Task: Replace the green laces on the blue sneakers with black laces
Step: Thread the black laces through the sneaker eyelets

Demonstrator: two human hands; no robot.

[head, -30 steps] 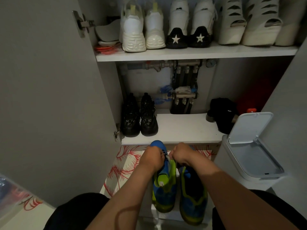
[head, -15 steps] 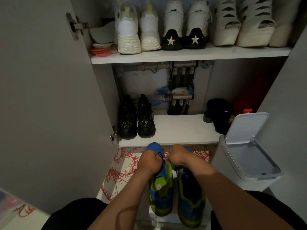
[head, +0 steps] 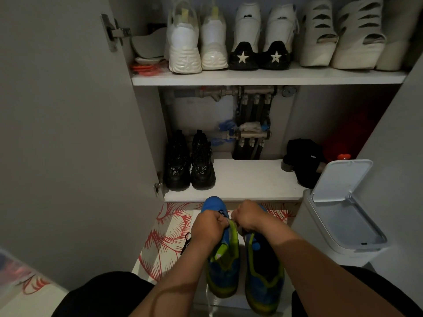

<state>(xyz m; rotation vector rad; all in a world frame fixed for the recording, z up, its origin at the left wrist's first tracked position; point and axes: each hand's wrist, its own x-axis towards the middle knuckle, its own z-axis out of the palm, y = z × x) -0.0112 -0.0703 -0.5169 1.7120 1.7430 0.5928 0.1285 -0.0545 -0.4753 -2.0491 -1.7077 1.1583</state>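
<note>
2 blue sneakers (head: 263, 284) with yellow-green trim stand side by side, toes pointing away, on a low white surface (head: 231, 300) between the person's knees, just in front of an open shoe cupboard. Both hands meet over the lacing area of the left sneaker (head: 225, 266). The left hand (head: 209, 229) has its grip curled into a tight fist at the sneaker's left edge, and a black lace (head: 186, 240) trails out from under it and hangs down beside the shoe. More black lacing crosses near the blue toe. The right hand (head: 248, 217) has its grip curled too, knuckles up, fingers pinching at the green edge of the same sneaker's opening. Exactly what lies between its fingertips is hidden. The right sneaker (head: 263, 271) stands untouched, its dark opening showing. Under the surface lies a floor mat (head: 164, 243) with red flowers. In the cupboard, the lower shelf (head: 247, 179) carries 1 pair of black boots (head: 190, 163), and the upper shelf (head: 251, 76) carries white shoes and 1 pair with star heels (head: 258, 53). To the right stands a white bin (head: 343, 216) with its lid up
</note>
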